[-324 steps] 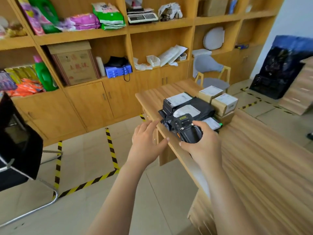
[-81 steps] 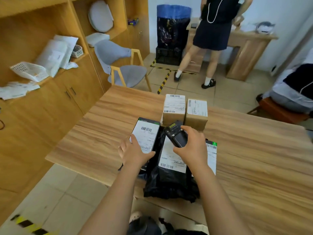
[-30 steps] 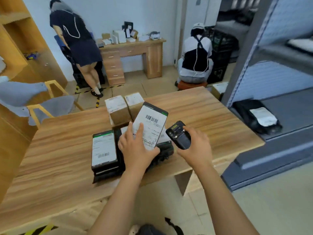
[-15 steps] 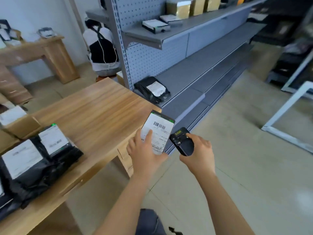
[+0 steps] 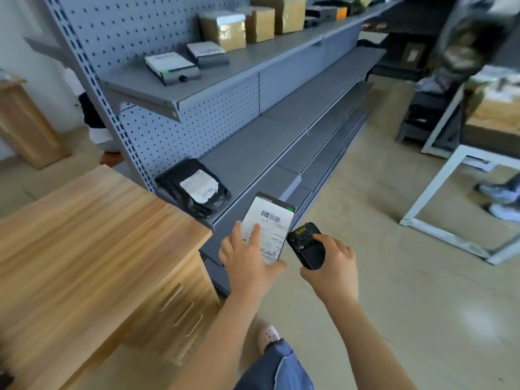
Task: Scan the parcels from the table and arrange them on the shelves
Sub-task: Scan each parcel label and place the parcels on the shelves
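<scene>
My left hand [image 5: 247,257] grips a flat black parcel with a white barcode label [image 5: 268,229], one finger across the label. It's in the air, just off the corner of the light wooden table [image 5: 84,235]. My right hand [image 5: 332,266] is clenched round a black handheld scanner [image 5: 308,246], just beside the parcel's right edge. Grey metal lower shelf [image 5: 267,142]: one black plastic mailer bag [image 5: 194,190] at the near end. Grey upper shelf [image 5: 225,77]: two flat white-topped boxes [image 5: 171,67], then brown cardboard boxes [image 5: 260,23] in a row behind.
</scene>
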Tool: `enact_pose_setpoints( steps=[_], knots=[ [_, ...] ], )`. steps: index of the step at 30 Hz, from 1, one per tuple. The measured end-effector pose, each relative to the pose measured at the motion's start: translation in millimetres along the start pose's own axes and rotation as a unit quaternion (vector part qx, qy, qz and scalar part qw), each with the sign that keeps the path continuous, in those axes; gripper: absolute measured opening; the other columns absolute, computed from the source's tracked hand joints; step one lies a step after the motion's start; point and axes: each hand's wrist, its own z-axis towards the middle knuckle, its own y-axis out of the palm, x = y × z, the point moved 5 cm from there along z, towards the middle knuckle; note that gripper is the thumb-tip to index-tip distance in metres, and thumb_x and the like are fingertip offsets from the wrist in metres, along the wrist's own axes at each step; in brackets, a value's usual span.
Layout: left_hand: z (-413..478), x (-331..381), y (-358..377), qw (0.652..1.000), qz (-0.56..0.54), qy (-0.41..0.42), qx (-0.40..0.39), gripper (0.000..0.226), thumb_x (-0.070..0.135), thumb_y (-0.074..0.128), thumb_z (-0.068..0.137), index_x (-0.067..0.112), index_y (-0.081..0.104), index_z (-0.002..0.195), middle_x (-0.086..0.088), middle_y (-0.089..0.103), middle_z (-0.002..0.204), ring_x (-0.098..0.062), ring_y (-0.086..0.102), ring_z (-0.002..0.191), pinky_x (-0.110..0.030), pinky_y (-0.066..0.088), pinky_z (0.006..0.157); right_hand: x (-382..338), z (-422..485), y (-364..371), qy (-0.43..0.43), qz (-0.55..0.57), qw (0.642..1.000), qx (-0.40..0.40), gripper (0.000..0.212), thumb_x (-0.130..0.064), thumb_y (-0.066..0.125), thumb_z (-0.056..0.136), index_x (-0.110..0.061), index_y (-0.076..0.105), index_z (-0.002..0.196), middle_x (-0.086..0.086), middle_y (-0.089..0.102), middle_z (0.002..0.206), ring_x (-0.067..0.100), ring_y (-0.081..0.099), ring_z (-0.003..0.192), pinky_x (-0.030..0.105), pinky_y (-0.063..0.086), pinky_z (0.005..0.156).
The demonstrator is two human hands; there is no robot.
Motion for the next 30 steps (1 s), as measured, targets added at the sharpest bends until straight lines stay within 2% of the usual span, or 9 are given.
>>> enact_pose_setpoints(
  steps=[5, 8, 11, 14, 19, 25, 30],
  knots=[
    [111.7, 24.2, 24.8, 0.999, -0.009, -0.031, -0.006, 0.097, 0.059, 0.071, 0.059, 0.029, 0.037, 0.144, -0.008, 0.017, 0.155, -0.033, 0.023, 0.127, -0.046, 0.018, 0.107, -11.9, 124.1, 10.6, -0.021, -0.013, 1.0, -0.017, 0.069, -0.01, 0.074, 0.064, -0.023, 0.055, 0.129, -0.002, 0.059, 0.122, 0.022, 0.04, 0.11, 0.027, 0.039, 0.076],
    [167.5, 30.8, 31.8, 0.999, 0.005, -0.039, 0.017, 0.096, 0.06, 0.072, 0.06, 0.029, 0.038, 0.144, -0.008, 0.019, 0.154, -0.034, 0.026, 0.123, -0.046, 0.02, 0.104, -22.3, 183.7, 23.8, -0.026, -0.004, 0.999, -0.025, 0.07, -0.011, 0.073, 0.065, -0.026, 0.054, 0.13, -0.006, 0.058, 0.122, 0.018, 0.038, 0.111, 0.024, 0.038, 0.075],
    [207.2, 26.7, 36.8, 0.998, 0.017, -0.055, 0.01, 0.092, 0.06, 0.071, 0.061, 0.03, 0.04, 0.142, -0.007, 0.021, 0.154, -0.033, 0.029, 0.12, -0.046, 0.024, 0.102, -28.2, 225.5, 40.5, -0.031, 0.012, 0.999, -0.031, 0.068, -0.009, 0.074, 0.065, -0.024, 0.056, 0.128, -0.003, 0.06, 0.12, 0.02, 0.039, 0.109, 0.025, 0.039, 0.075],
    [239.7, 14.9, 46.0, 0.995, 0.029, -0.095, 0.0, 0.091, 0.064, 0.066, 0.065, 0.034, 0.034, 0.144, -0.006, 0.016, 0.156, -0.032, 0.024, 0.125, -0.047, 0.026, 0.106, -37.7, 264.9, 62.1, -0.044, 0.014, 0.997, -0.065, 0.067, -0.011, 0.074, 0.065, -0.024, 0.056, 0.129, 0.0, 0.06, 0.119, 0.023, 0.04, 0.11, 0.029, 0.044, 0.081],
    [286.0, -6.5, 68.6, 0.985, 0.026, -0.169, 0.018, 0.09, 0.065, 0.065, 0.066, 0.035, 0.033, 0.145, -0.006, 0.015, 0.157, -0.031, 0.022, 0.128, -0.046, 0.027, 0.104, -53.1, 334.2, 105.3, -0.09, 0.004, 0.988, -0.125, 0.072, -0.01, 0.076, 0.063, -0.023, 0.056, 0.131, 0.001, 0.061, 0.118, 0.028, 0.043, 0.113, 0.03, 0.041, 0.083],
    [345.5, -28.7, 112.9, 0.955, 0.016, -0.284, 0.08, 0.089, 0.065, 0.066, 0.065, 0.033, 0.038, 0.143, -0.009, 0.02, 0.157, -0.036, 0.028, 0.124, -0.045, 0.031, 0.104, -66.5, 426.0, 173.7, -0.189, -0.013, 0.962, -0.197, 0.069, -0.014, 0.079, 0.067, -0.021, 0.055, 0.132, 0.001, 0.059, 0.124, 0.028, 0.046, 0.112, 0.034, 0.044, 0.087],
    [389.7, -57.7, 152.1, 0.914, 0.009, -0.383, 0.13, 0.088, 0.066, 0.066, 0.07, 0.033, 0.035, 0.146, -0.011, 0.018, 0.158, -0.037, 0.025, 0.128, -0.043, 0.027, 0.106, -83.1, 488.1, 248.0, -0.289, 0.0, 0.926, -0.244, 0.07, -0.018, 0.08, 0.063, -0.019, 0.056, 0.128, 0.004, 0.064, 0.117, 0.031, 0.052, 0.103, 0.033, 0.04, 0.082]
  ],
)
